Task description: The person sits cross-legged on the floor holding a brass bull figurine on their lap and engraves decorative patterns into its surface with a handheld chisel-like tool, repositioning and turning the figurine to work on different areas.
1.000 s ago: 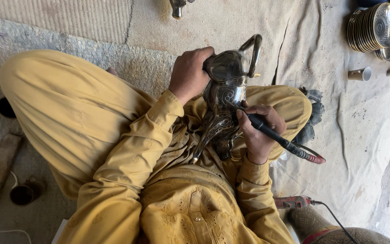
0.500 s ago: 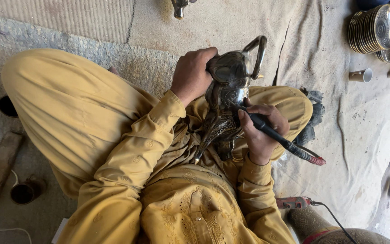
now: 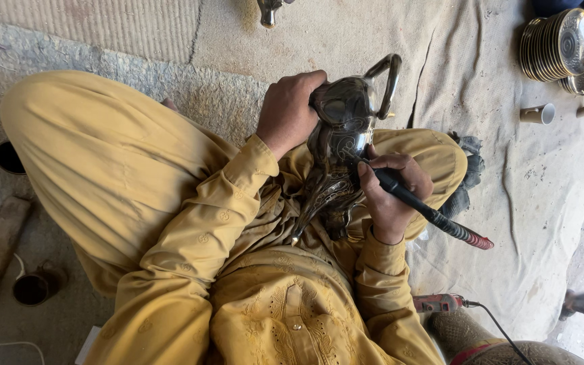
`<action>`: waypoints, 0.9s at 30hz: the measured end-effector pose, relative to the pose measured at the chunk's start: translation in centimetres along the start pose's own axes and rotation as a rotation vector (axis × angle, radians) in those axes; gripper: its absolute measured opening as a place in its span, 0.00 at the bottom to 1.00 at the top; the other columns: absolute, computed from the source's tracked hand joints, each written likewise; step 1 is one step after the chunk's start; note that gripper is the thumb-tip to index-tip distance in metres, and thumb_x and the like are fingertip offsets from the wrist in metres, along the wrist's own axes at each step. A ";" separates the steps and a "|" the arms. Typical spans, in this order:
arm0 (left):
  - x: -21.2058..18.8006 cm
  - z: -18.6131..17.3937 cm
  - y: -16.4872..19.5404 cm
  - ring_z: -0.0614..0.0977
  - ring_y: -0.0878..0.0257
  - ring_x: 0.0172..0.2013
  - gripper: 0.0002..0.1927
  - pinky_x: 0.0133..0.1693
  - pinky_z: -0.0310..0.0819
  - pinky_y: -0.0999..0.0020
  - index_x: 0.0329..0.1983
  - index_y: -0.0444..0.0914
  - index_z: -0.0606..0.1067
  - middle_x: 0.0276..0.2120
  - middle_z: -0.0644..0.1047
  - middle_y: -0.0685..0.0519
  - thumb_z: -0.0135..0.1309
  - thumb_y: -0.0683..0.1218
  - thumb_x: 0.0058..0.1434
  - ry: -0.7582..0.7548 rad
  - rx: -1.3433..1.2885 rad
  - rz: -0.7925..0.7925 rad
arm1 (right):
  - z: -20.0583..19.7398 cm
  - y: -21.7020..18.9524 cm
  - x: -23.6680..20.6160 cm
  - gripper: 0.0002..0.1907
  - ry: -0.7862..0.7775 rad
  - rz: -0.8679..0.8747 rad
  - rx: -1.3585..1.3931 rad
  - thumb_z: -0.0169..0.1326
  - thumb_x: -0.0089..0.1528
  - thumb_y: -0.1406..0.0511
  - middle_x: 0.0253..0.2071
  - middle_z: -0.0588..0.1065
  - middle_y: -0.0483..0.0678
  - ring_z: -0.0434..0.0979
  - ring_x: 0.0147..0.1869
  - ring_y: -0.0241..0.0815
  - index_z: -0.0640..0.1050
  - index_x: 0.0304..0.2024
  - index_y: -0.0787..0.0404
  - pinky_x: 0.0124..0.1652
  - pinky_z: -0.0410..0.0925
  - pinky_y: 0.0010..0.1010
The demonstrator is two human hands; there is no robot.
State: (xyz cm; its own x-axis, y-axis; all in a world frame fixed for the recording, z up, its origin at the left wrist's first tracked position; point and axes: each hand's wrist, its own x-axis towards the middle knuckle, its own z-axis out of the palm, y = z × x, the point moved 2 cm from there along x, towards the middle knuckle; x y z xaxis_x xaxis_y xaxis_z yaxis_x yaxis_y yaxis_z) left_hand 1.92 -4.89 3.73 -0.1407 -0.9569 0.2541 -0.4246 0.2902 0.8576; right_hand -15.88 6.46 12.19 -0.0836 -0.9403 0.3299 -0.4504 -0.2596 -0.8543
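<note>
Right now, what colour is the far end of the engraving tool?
Red; the engraving tool is black where the right hand grips it. Head view.

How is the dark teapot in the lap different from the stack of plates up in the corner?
The teapot is dark and carved; the plates are pale and shiny. The teapot lies on the person's lap, gripped by the left hand, while the plates sit untouched on the cloth. The teapot is one piece; the plates are many, stacked. Both look like metal.
</note>
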 end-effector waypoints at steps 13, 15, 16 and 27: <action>0.0 -0.2 0.1 0.84 0.55 0.27 0.05 0.30 0.75 0.57 0.32 0.37 0.75 0.25 0.80 0.48 0.61 0.39 0.59 0.021 0.031 0.022 | 0.2 -0.3 0.2 0.07 0.012 0.016 -0.116 0.67 0.58 0.73 0.30 0.78 0.44 0.75 0.32 0.28 0.79 0.34 0.67 0.40 0.71 0.21; 0.0 -0.2 0.1 0.84 0.54 0.27 0.05 0.31 0.75 0.57 0.32 0.37 0.74 0.26 0.80 0.48 0.60 0.39 0.60 0.008 0.017 0.009 | 0.2 -0.2 0.0 0.07 0.031 0.021 -0.095 0.67 0.59 0.73 0.31 0.77 0.44 0.74 0.33 0.28 0.79 0.35 0.67 0.42 0.72 0.21; 0.0 -0.1 0.1 0.84 0.54 0.28 0.05 0.31 0.75 0.58 0.33 0.37 0.74 0.26 0.81 0.48 0.60 0.39 0.60 0.002 0.009 0.001 | 0.2 -0.1 -0.1 0.07 0.027 0.017 -0.089 0.67 0.59 0.74 0.30 0.77 0.44 0.74 0.33 0.28 0.79 0.35 0.67 0.42 0.72 0.21; 0.0 -0.4 0.3 0.83 0.51 0.28 0.07 0.31 0.74 0.55 0.31 0.36 0.73 0.26 0.80 0.48 0.62 0.40 0.59 0.006 0.017 -0.007 | 0.2 0.1 0.0 0.09 0.045 -0.009 -0.186 0.69 0.59 0.72 0.30 0.77 0.42 0.72 0.31 0.27 0.80 0.36 0.65 0.34 0.63 0.18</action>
State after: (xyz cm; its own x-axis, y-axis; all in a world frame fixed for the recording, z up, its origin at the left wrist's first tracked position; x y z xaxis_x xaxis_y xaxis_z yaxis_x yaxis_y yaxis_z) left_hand 2.16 -4.76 4.20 -0.1326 -0.9589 0.2508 -0.4403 0.2837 0.8519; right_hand -15.78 6.36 12.05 -0.1164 -0.9264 0.3581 -0.6077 -0.2187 -0.7634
